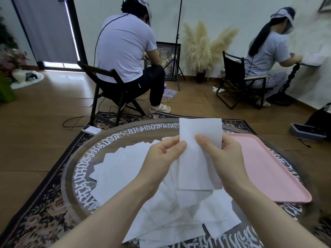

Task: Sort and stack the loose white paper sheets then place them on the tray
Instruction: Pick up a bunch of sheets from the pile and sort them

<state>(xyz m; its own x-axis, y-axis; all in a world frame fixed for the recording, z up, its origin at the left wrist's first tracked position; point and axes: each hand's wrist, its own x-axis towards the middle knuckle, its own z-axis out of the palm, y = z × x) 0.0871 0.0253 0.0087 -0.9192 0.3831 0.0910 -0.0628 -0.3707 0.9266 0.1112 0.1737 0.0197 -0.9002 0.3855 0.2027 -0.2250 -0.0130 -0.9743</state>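
Both hands hold one white paper sheet (198, 169) upright above the round table (78, 158). My left hand (164, 154) pinches its left edge, and my right hand (220, 154) pinches it near the middle with the thumb in front. Under the hands, several loose white sheets (125, 165) lie spread and overlapping across the tabletop. A pink tray (265, 169) sits on the table's right side, with nothing on the part I can see.
The dark round table has white script around its rim and stands on a floral rug (44, 212). Two people sit on folding chairs (107, 81) with their backs to me. A white device (91, 130) lies on the floor to the left, a dark box (308, 133) to the right.
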